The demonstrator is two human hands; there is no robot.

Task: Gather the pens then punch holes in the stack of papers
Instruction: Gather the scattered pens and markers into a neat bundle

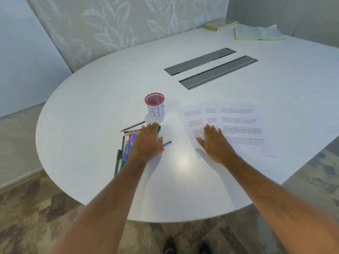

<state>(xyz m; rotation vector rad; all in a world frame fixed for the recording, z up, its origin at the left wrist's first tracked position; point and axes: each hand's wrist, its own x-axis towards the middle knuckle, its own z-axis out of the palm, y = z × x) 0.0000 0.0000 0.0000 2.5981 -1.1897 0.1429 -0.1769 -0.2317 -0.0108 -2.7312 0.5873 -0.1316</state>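
Note:
Several pens and pencils (122,153) lie scattered on the white table (95,125), left of centre, around a purple object (133,142) that my hand mostly hides. My left hand (149,140) lies flat and open over them, fingers straight. A red mesh cup (155,105) with a white label reading "BIN" stands just beyond it. To the right, printed sheets (238,125) lie fanned out on the table. My right hand (213,142) rests flat and open on their near left part.
Two grey cable-slot covers (218,71) sit in the middle of the table. At the far right lie an open notebook (260,34), a pencil (234,33) and a closed book (219,25). A patterned screen stands behind the table.

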